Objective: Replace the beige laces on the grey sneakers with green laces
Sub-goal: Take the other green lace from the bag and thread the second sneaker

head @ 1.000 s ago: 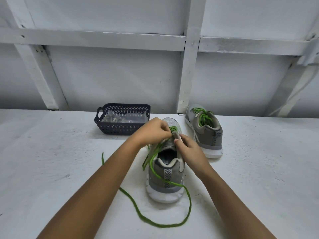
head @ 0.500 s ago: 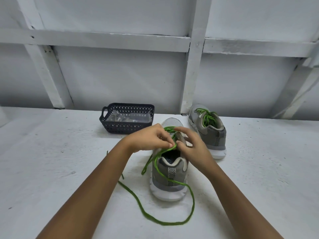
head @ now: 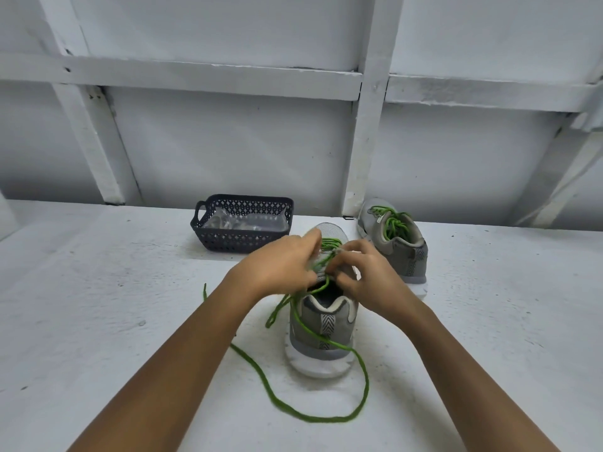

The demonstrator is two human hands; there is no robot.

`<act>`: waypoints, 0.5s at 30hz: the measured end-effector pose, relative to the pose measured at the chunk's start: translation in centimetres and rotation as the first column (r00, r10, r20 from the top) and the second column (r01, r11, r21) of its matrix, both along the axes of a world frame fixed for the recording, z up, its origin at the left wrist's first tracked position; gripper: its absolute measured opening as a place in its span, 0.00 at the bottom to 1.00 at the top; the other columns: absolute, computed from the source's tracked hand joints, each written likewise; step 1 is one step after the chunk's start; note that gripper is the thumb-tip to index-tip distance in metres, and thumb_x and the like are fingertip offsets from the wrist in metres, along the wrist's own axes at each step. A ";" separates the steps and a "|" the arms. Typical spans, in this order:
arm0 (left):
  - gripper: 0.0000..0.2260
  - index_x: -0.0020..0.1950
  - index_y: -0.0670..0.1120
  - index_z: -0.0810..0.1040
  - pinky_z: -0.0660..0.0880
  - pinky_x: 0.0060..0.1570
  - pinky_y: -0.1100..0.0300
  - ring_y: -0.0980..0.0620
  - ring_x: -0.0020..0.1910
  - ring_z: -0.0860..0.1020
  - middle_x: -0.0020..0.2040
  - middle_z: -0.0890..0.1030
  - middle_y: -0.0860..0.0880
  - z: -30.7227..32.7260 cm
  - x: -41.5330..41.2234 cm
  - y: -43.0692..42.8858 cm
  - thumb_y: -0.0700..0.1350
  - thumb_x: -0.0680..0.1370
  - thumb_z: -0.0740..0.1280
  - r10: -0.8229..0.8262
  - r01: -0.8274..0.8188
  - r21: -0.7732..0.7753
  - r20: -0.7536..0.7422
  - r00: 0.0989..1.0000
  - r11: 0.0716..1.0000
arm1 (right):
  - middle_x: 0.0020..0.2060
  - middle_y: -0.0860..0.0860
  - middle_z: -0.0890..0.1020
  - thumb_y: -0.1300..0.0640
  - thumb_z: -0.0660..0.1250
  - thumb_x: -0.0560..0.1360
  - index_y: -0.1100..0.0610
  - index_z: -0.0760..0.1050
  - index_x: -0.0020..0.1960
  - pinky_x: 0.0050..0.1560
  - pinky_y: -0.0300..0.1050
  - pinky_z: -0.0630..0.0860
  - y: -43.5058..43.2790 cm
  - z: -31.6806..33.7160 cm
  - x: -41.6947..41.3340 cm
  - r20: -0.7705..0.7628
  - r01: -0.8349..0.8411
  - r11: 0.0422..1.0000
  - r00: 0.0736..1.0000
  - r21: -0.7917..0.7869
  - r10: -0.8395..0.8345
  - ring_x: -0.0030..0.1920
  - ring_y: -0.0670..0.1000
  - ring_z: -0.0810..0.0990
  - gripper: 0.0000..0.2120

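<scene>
Left hand: fingers curled tight, pinching the green lace.
Right hand: fingers bent, nipping the same lace.
Forearms: both stretched forward, converging.

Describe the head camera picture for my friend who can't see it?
A person's left hand and right hand pinch a green lace at the eyelets of a grey sneaker on a white table; the lace's loose end trails in a loop near its heel. A second sneaker, already laced green, and a dark basket sit farther back.

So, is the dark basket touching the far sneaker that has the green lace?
Apart. The head view shows bare white table between the basket and the far sneaker.
</scene>
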State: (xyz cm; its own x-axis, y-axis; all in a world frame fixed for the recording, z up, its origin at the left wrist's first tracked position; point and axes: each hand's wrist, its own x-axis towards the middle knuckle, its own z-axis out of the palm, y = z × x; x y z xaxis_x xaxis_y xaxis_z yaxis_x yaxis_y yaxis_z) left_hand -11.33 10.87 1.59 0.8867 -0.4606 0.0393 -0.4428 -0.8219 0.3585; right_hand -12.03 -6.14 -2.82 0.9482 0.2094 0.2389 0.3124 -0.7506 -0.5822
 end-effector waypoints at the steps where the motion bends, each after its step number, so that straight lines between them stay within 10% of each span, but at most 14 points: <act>1: 0.09 0.52 0.47 0.66 0.70 0.35 0.54 0.47 0.37 0.74 0.42 0.76 0.44 0.4 0.1 0.2 0.41 0.75 0.63 0.009 -0.009 -0.032 -0.013 1.000 0.999 | 0.55 0.48 0.71 0.60 0.66 0.74 0.51 0.80 0.46 0.42 0.25 0.69 0.0 -0.1 0.0 0.003 0.000 1.000 1.000 0.011 0.000 0.47 0.49 0.78 0.06; 5: 0.07 0.46 0.49 0.68 0.77 0.39 0.51 0.49 0.34 0.77 0.37 0.77 0.45 1.9 0.7 1.1 0.37 0.76 0.61 0.019 -0.120 -0.418 -0.239 0.971 0.900 | 0.55 0.47 0.71 0.61 0.66 0.74 0.51 0.80 0.45 0.43 0.26 0.69 0.0 -0.2 0.0 0.013 -0.002 1.000 1.000 0.022 0.001 0.48 0.49 0.78 0.06; 8: 0.08 0.45 0.44 0.71 0.77 0.31 0.59 0.53 0.27 0.76 0.34 0.75 0.45 3.2 1.0 1.4 0.32 0.78 0.58 -0.122 -0.264 -0.755 -0.413 0.902 0.601 | 0.54 0.50 0.73 0.59 0.66 0.75 0.53 0.80 0.47 0.44 0.24 0.66 0.3 0.3 0.1 0.052 0.000 0.997 0.999 0.074 -0.004 0.50 0.47 0.75 0.05; 11: 0.09 0.50 0.40 0.74 0.81 0.37 0.60 0.51 0.35 0.82 0.41 0.82 0.42 4.4 1.3 1.8 0.33 0.79 0.56 -0.349 -0.351 -0.871 -0.466 0.813 0.344 | 0.50 0.51 0.77 0.55 0.63 0.78 0.57 0.81 0.50 0.48 0.32 0.67 0.9 2.1 -0.4 0.099 0.062 0.983 0.992 0.176 -0.080 0.51 0.46 0.75 0.10; 15: 0.15 0.58 0.36 0.73 0.79 0.51 0.56 0.46 0.50 0.82 0.52 0.81 0.39 5.2 1.8 1.7 0.33 0.77 0.52 -0.549 -0.435 -0.881 -0.459 0.698 0.184 | 0.37 0.44 0.79 0.44 0.57 0.79 0.58 0.82 0.52 0.46 0.39 0.72 1.9 5.4 -1.8 -0.203 -0.105 0.956 0.965 0.274 0.165 0.40 0.42 0.77 0.21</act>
State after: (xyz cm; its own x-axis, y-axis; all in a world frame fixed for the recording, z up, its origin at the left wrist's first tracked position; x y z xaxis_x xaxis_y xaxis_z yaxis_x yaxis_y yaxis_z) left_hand -9.52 12.60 6.83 0.8422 -0.5392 -0.0058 0.2521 0.3843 0.8881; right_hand -13.80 -4.21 2.55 0.9503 0.2983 0.0893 0.2415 -0.5250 -0.8161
